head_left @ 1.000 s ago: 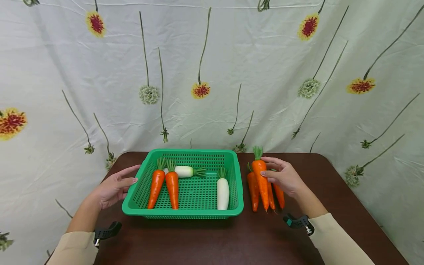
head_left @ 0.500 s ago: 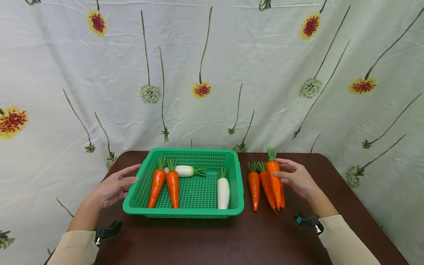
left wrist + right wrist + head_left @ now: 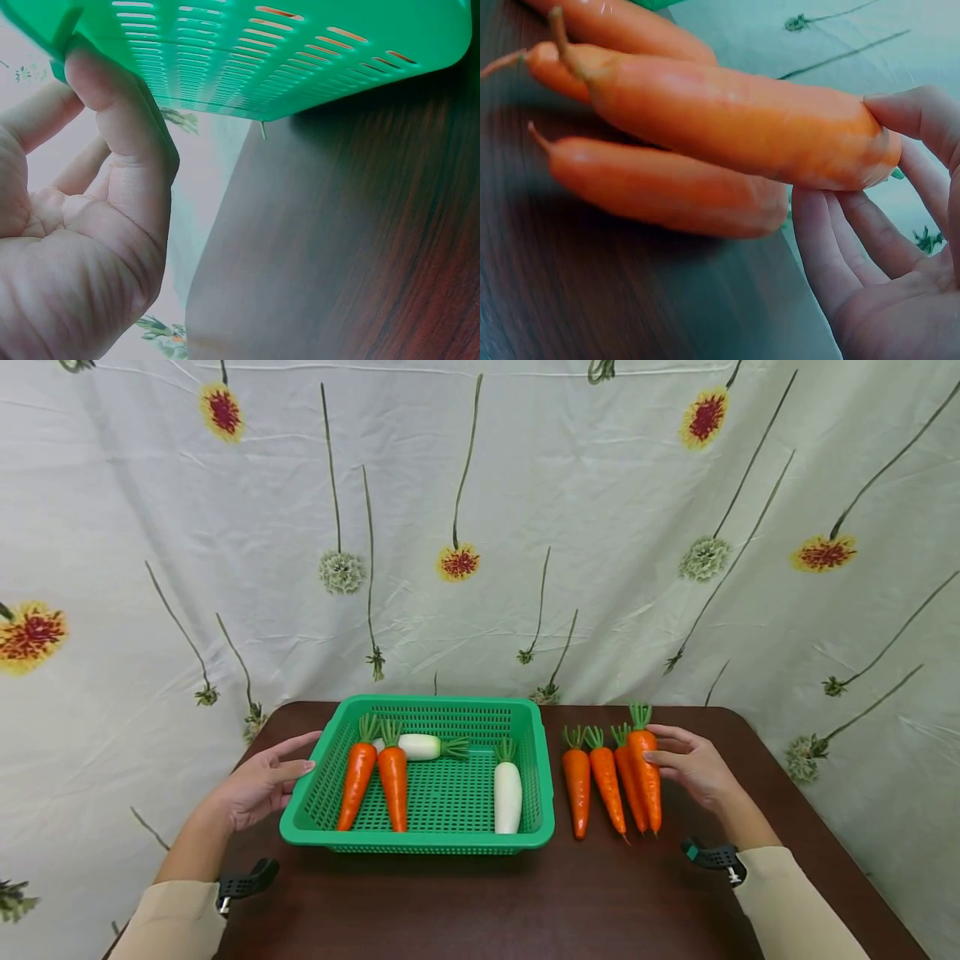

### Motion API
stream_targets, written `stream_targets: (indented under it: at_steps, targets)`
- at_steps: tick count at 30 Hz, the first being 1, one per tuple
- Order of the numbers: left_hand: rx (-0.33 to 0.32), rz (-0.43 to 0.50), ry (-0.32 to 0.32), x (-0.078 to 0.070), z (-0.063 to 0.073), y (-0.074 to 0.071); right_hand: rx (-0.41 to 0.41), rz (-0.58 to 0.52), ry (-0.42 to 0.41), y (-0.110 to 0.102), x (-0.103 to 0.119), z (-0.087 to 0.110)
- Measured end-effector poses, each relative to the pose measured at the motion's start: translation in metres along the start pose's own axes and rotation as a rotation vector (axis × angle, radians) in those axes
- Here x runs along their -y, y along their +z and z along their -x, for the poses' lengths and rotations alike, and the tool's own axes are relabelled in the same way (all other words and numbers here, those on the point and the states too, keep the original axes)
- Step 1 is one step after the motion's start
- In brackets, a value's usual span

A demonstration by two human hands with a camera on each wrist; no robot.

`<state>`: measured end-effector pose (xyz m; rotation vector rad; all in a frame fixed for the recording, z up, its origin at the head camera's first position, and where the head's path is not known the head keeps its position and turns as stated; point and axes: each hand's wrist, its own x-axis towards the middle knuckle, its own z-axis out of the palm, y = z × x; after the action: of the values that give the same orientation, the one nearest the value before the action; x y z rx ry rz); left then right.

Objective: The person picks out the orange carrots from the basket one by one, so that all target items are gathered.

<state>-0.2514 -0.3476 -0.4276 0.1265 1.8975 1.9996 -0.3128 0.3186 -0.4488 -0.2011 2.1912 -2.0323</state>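
Observation:
My right hand [image 3: 693, 768] pinches an orange carrot [image 3: 735, 120] near its leafy top, thumb on one side and fingers on the other. This carrot is raised a little off the table. Left of it, several carrots [image 3: 576, 789] lie side by side, green tops at the back; the nearest of them [image 3: 667, 187] lies under the held one in the right wrist view. My left hand [image 3: 258, 785] touches the left rim of a green basket [image 3: 416, 840] with relaxed fingers and thumb. Inside are two carrots [image 3: 393, 785], an upright-lying white radish [image 3: 507, 797] and another radish [image 3: 420, 747] lying crosswise.
The basket stands on a dark brown wooden table [image 3: 450, 910] with rounded back corners. Behind the table hangs a pale cloth [image 3: 420, 635] with printed flowers. Black bands [image 3: 243, 883] sit on both wrists.
My right hand has moved to the right with a carrot, last of all past the carrots now lying in a row. The carrots on the table are spread further apart. My left hand stays at the basket.

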Motion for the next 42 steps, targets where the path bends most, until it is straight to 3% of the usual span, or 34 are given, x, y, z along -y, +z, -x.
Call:
stream_targets:
  at_steps: [16, 35, 42]
  targets:
    - [0.004, 0.009, 0.000, -0.001, -0.001, 0.000, -0.015, 0.052, 0.046, -0.026, -0.019, -0.001]
    - [0.018, 0.020, 0.004, 0.001, -0.001, -0.002, 0.006, 0.250, 0.136, -0.031, -0.026, -0.012]
    - [0.015, 0.013, 0.004, 0.000, -0.001, -0.001, -0.004, 0.271, 0.143, -0.033, -0.030, -0.016]
